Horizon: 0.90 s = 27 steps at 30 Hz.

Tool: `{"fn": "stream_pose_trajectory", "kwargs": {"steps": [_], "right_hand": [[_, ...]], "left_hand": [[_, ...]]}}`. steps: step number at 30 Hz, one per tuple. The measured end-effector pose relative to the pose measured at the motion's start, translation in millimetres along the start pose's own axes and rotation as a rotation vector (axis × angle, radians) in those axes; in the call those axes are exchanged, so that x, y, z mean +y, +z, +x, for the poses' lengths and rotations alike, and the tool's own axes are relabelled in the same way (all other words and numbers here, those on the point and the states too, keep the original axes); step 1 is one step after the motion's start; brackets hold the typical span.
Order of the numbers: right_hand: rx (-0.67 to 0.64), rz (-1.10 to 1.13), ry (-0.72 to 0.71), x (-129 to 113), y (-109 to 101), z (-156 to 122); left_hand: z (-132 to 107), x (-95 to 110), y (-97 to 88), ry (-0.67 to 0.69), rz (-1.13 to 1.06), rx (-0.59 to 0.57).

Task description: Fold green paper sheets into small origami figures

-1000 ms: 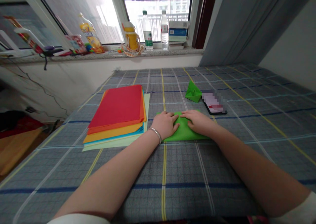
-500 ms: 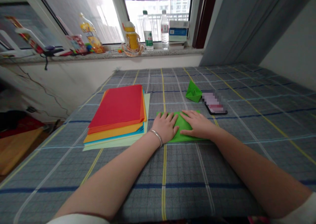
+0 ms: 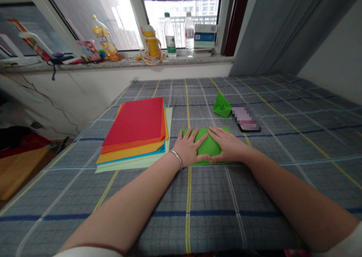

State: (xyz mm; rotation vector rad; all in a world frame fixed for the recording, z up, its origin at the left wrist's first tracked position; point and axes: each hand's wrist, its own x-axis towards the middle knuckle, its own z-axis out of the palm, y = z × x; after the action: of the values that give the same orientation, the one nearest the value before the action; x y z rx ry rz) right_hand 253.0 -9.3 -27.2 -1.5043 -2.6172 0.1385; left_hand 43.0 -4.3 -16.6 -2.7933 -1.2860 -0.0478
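L hand (image 3: 190, 146) flat on left part of green paper (image 3: 208, 145), palm down. Fingers (image 3: 195, 134) spread wide & straight, pointing away toward window, thumb low along near edge of sheet. Nothing gripped, just pressing down. Silver bracelet (image 3: 177, 159) on that wrist.

R hand (image 3: 228, 146) likewise on right part of same sheet: palm down, fingers (image 3: 217, 132) fanned out & angled inward to the left, thumb down by near edge. Both thumb tips close together at approx. mid front edge; touching or not, can't tell.

Green paper folded to a flat oblong, lying on bed (image 3: 254, 196) w/ grey plaid sheet, about centre of view, across a yellow stripe of the pattern. Far corners poking out beyond fingertips on both sides; middle bare between the two hands.

Just left of it, near but apart: stack of coloured paper (image 3: 135, 123), red on top, then orange, yellow, blue, pale green at bottom, edges fanned out.

Beyond R hand: small green folded piece (image 3: 222, 105) standing up off the sheet. Right beside it a phone (image 3: 246, 119), dark case, screen blurred out.

Far end: windowsill (image 3: 181, 60) w/ two clear water bottles (image 3: 170, 36), yellow bottle (image 3: 152, 42), blue-white box (image 3: 205, 36), misc. clutter further left. Grey curtain (image 3: 283, 26) to right of window.

Both forearms bare, stretched out over the plaid; white sleeve edges at bottom of view.
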Motion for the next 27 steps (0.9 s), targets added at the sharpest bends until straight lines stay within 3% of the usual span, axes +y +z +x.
{"fn": "stream_pose_trajectory", "kwargs": {"steps": [12,20,27], "right_hand": [[-0.033,-0.024,0.022,5,-1,-2],[-0.094,-0.123,0.13,19,-9,-14],[-0.085,-0.128,0.22,32,-18,-33]], "left_hand": [[1,-4,0.3,0.007,-0.073,-0.062],[-3,-11,-3.5,0.065,-0.005,-0.095],[-15,-27,-16.4,0.023,0.041,-0.207]]}}
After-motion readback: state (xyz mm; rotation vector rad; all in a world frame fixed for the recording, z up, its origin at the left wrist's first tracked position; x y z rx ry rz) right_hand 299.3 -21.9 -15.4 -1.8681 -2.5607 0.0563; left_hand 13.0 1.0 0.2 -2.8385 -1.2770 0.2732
